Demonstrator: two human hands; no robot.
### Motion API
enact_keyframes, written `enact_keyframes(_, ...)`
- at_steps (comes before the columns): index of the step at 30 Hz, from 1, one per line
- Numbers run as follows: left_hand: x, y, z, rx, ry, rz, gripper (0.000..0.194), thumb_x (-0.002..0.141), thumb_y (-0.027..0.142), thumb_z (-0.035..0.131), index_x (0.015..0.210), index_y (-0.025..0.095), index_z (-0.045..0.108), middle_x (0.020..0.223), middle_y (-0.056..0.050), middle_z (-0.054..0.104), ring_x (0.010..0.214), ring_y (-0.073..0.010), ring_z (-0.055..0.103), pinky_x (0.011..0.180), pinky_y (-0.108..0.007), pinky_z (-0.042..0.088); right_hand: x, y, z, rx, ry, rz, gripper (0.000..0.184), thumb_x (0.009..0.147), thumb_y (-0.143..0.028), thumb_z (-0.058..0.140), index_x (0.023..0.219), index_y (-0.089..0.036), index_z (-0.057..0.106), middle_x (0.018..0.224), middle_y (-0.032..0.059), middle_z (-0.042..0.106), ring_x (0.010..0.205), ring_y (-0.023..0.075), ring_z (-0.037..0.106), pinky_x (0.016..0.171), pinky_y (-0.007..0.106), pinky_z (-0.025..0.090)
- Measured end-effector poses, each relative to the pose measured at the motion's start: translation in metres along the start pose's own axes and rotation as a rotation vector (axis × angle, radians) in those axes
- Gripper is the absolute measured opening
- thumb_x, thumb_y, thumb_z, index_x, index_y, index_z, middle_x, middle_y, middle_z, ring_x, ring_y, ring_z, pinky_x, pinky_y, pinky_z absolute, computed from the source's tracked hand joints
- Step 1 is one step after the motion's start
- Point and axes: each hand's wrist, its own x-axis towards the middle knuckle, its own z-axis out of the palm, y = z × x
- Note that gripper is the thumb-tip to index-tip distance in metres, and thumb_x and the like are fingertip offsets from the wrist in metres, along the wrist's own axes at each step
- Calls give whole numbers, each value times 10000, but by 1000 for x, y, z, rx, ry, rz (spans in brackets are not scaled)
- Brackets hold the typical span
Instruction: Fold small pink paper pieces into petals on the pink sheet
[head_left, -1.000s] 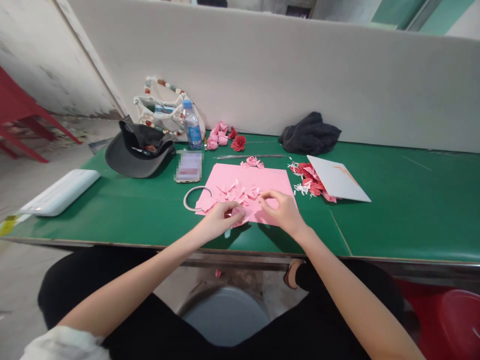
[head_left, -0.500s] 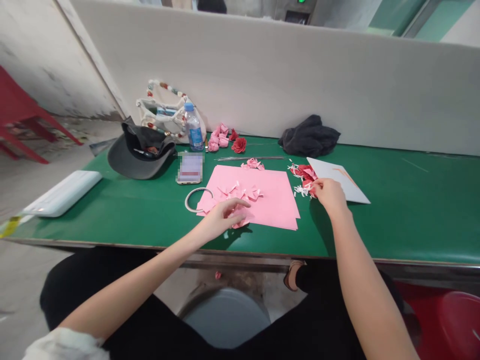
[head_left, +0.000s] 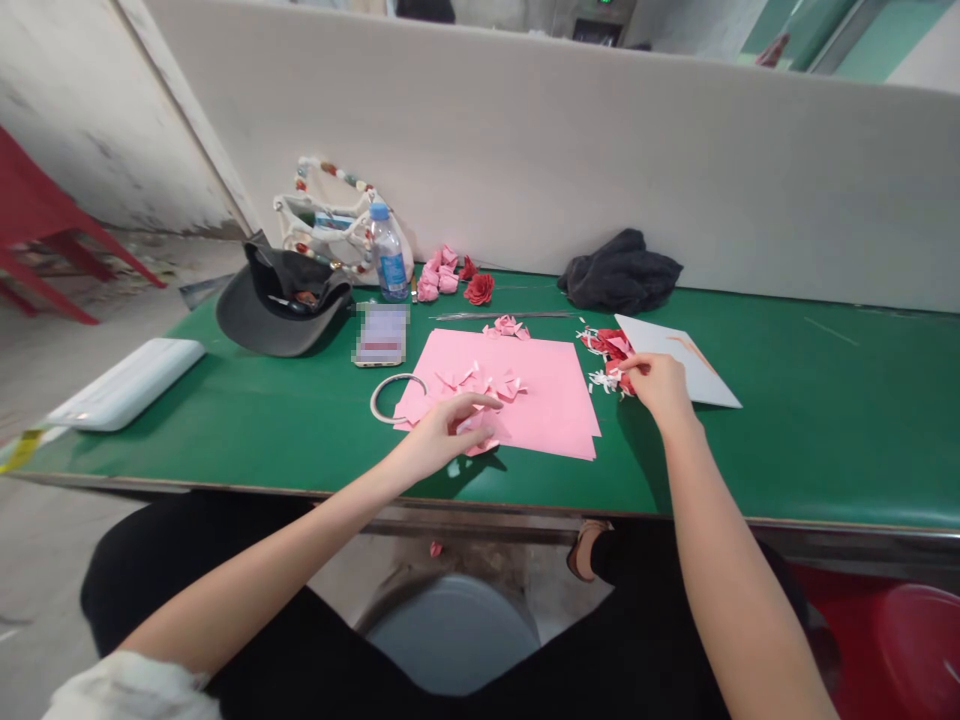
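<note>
My left hand (head_left: pixel 448 428) hovers at the front of the pink paper sheets (head_left: pixel 555 400), thumb and fingers apart with nothing gripped. Just under its fingers lies a folded pink paper piece (head_left: pixel 480 445), partly hidden. Several more pink paper petals (head_left: pixel 480 382) are spread across the sheets. Over on the right, my right hand (head_left: pixel 660 383) is closed in a pinch at a pile of red paper pieces (head_left: pixel 609 343) and white paper shreds (head_left: pixel 604 380). What its fingertips hold is too small to make out. A white card (head_left: pixel 694 365) lies behind that hand.
Along the back are a water bottle (head_left: pixel 388 255), pink paper flowers (head_left: pixel 438 274), a red paper rose (head_left: pixel 479 289) and a black cloth (head_left: pixel 622 272). A phone (head_left: pixel 380 334), a silver ring (head_left: pixel 376 402), a cap (head_left: pixel 281 310) and a white device (head_left: pixel 131 385) sit leftward.
My right hand has shifted very slightly at the red and white pile. My left hand stays in place over the pink sheets.
</note>
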Motion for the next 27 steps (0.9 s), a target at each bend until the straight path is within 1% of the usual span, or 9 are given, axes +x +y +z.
enact_keyframes(2, 0, 0, 0, -2, 4, 4, 328, 795, 259, 596, 1112, 177, 607, 874, -38, 666, 716, -127, 602, 694, -249, 467, 0, -1, 0, 6, -8, 21, 258, 667, -117, 497, 732, -132, 746, 675, 81, 700, 628, 190, 607, 698, 319, 477)
enact_keyframes(6, 0, 0, 0, -7, 3, 11, 324, 786, 248, 604, 1102, 175, 614, 909, -45, 667, 706, -120, 601, 698, -256, 475, -2, -5, -4, 44, -52, 51, 313, 669, -115, 459, 765, -130, 757, 697, 82, 716, 609, 179, 609, 671, 301, 474)
enact_keyframes(10, 0, -1, 0, -11, -5, 7, 333, 787, 252, 606, 1111, 174, 609, 902, -42, 664, 709, -119, 601, 693, -250, 476, -1, -6, -6, 61, -79, 85, 328, 693, -136, 442, 772, -118, 760, 634, 80, 705, 593, 183, 621, 652, 295, 479)
enact_keyframes(12, 0, -1, 0, -12, -4, 10, 334, 784, 251, 612, 1110, 177, 610, 952, -51, 661, 724, -120, 603, 697, -248, 476, 0, -5, -4, 124, -80, 96, 331, 712, -149, 434, 786, -109, 754, 648, 88, 709, 635, 190, 647, 667, 292, 490)
enact_keyframes(16, 0, -3, 0, -18, -14, 13, 335, 770, 239, 625, 1100, 183, 613, 1069, -63, 639, 793, -131, 598, 700, -245, 479, 4, 0, -1, 302, -103, 130, 341, 752, -156, 395, 809, -105, 728, 772, 109, 730, 764, 192, 690, 730, 295, 514)
enact_keyframes(20, 0, -3, 0, -39, -35, 2, 339, 779, 219, 609, 1116, 185, 600, 1077, -57, 631, 776, -120, 589, 688, -241, 479, 4, -3, -1, 365, -53, 91, 273, 757, -174, 442, 801, -133, 708, 829, 104, 727, 818, 201, 685, 788, 341, 518)
enact_keyframes(22, 0, -4, 0, -44, -27, 5, 341, 779, 220, 612, 1118, 187, 604, 1060, -52, 638, 787, -123, 593, 702, -241, 478, -2, -14, 0, 486, -58, 29, 211, 751, -211, 519, 838, -142, 699, 876, 100, 720, 795, 193, 680, 793, 357, 523)
enact_keyframes(24, 1, -3, 0, -51, -17, 1, 339, 781, 241, 616, 1116, 187, 611, 1032, -49, 648, 780, -126, 596, 686, -235, 476, -13, -32, 2, 660, -171, -48, 211, 733, -275, 614, 884, -148, 690, 913, 99, 714, 765, 183, 675, 778, 361, 533)
enact_keyframes(27, 2, -1, 2, -46, 2, -17, 336, 796, 288, 610, 1116, 183, 614, 1000, -47, 657, 760, -129, 595, 658, -228, 474, -38, -66, 12, 806, -509, -156, 293, 707, -344, 698, 929, -153, 688, 889, 86, 713, 730, 174, 666, 743, 356, 541)
